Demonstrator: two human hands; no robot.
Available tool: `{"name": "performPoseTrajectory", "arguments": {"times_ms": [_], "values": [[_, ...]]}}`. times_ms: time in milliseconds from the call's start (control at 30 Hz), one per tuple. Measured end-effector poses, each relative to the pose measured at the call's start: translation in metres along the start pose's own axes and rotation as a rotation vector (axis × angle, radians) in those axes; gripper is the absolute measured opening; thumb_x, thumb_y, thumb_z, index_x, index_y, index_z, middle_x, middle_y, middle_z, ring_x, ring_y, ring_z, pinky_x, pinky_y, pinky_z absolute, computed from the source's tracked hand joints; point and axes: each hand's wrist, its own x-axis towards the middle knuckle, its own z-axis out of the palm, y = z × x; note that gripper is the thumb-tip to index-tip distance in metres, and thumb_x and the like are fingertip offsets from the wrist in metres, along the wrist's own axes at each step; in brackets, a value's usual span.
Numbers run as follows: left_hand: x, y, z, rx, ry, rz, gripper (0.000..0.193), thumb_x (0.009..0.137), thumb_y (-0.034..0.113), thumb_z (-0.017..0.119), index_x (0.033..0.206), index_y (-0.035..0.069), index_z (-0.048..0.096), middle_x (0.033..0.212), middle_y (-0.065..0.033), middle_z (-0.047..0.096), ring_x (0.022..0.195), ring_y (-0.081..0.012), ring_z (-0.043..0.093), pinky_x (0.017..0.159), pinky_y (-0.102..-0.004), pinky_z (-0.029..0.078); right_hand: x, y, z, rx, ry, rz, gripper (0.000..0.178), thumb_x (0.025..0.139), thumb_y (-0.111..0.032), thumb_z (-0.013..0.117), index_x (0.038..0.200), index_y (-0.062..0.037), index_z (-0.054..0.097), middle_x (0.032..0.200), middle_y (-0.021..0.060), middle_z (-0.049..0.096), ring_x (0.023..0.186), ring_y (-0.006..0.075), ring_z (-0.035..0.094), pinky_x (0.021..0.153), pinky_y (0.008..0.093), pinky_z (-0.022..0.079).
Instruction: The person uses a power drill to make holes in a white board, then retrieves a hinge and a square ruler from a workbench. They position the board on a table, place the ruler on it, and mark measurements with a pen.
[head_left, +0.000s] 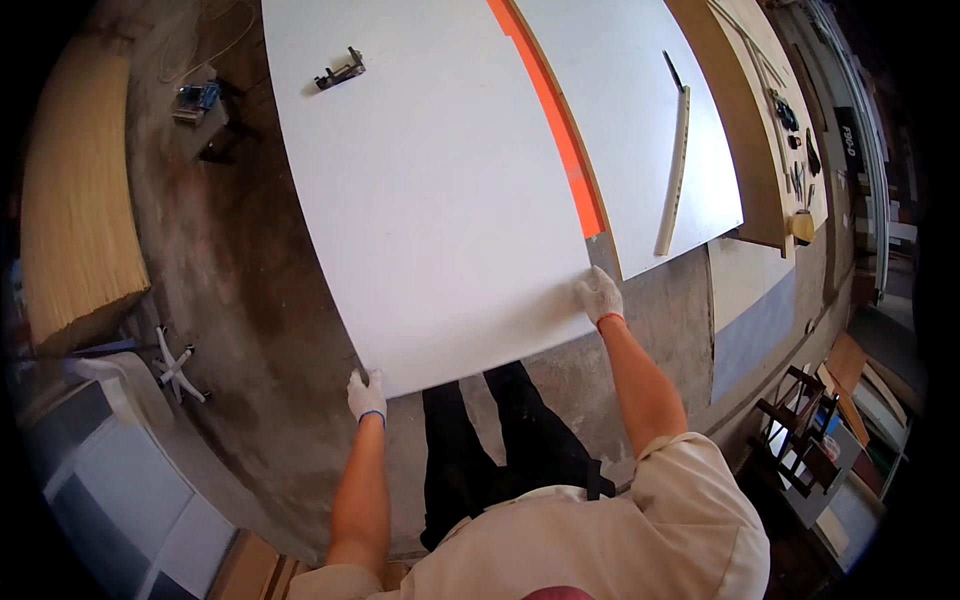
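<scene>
Concrete floor (270, 330) is being overhung by a white panel (440, 200). Its near-left corner is being pinched by the gloved left hand (367, 395), its near-right edge by the gloved right hand (600, 296); undersides are being hidden. Beyond, an orange strip (560, 130) is being left exposed alongside and a dark tool (340, 70) is being carried on top. Apparently, alignment is being attempted; an even two-handed shift is seemingly being called for.
</scene>
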Motion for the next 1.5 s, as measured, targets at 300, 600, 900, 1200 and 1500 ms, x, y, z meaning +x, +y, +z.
{"name": "performPoseTrajectory", "arguments": {"times_ms": [300, 600, 900, 1200, 1500], "values": [[0.027, 0.012, 0.041, -0.451, -0.17, -0.209, 0.046, 0.092, 0.03, 0.07, 0.121, -0.005, 0.067, 0.11, -0.0207, 0.076, 0.104, -0.0337, 0.073, 0.094, -0.0432, 0.054, 0.017, 0.002, 0.024, 0.002, -0.134, 0.235, 0.056, 0.088, -0.034, 0.068, 0.135, -0.0038, 0.066, 0.13, 0.0251, 0.068, 0.124, 0.0402, 0.063, 0.106, 0.046, 0.051], [0.021, 0.012, 0.043, -0.554, -0.209, -0.232, 0.037, 0.09, 0.026, 0.073, 0.116, -0.001, 0.072, 0.106, -0.0155, 0.079, 0.097, -0.028, 0.074, 0.09, -0.0397, 0.055, 0.029, 0.002, 0.019, -0.06, -0.09, 0.19, 0.051, 0.086, -0.034, 0.068, 0.127, -0.0038, 0.07, 0.12, 0.0232, 0.071, 0.115, 0.0393, 0.067, 0.102, 0.0455, 0.052], [0.02, 0.021, 0.021, -0.616, -0.267, -0.167, 0.041, 0.097, 0.019, 0.067, 0.135, 0.005, 0.067, 0.114, -0.0082, 0.075, 0.106, -0.0237, 0.07, 0.089, -0.0387, 0.055, 0.04, -0.001, 0.01, 0.092, -0.204, 0.141, 0.04, 0.089, -0.027, 0.064, 0.12, -0.0034, 0.073, 0.108, 0.019, 0.076, 0.103, 0.0342, 0.072, 0.094, 0.0432, 0.054], [0.002, 0.021, 0.014, -1.064, -0.44, -0.665, 0.045, 0.1, 0.011, 0.057, 0.144, 0.019, 0.062, 0.13, -0.0041, 0.065, 0.116, -0.0248, 0.065, 0.095, -0.0499, 0.058, -0.013, 0.06, 0.037, 0.473, -0.119, 0.563, 0.061, 0.096, -0.022, 0.067, 0.152, 0.0004, 0.053, 0.108, 0.0142, 0.073, 0.081, 0.0212, 0.07, 0.058, 0.0346, 0.057], [0.002, 0.037, 0.002, -1.094, -0.395, -0.648, 0.045, 0.098, 0.005, 0.058, 0.142, 0.011, 0.065, 0.128, -0.0103, 0.068, 0.113, -0.0279, 0.069, 0.096, -0.0509, 0.06, -0.002, 0.078, 0.037, 0.48, -0.187, 0.531, 0.057, 0.096, -0.017, 0.067, 0.149, -0.0002, 0.056, 0.129, 0.0178, 0.068, 0.102, 0.0258, 0.071, 0.07, 0.0389, 0.062]]}}
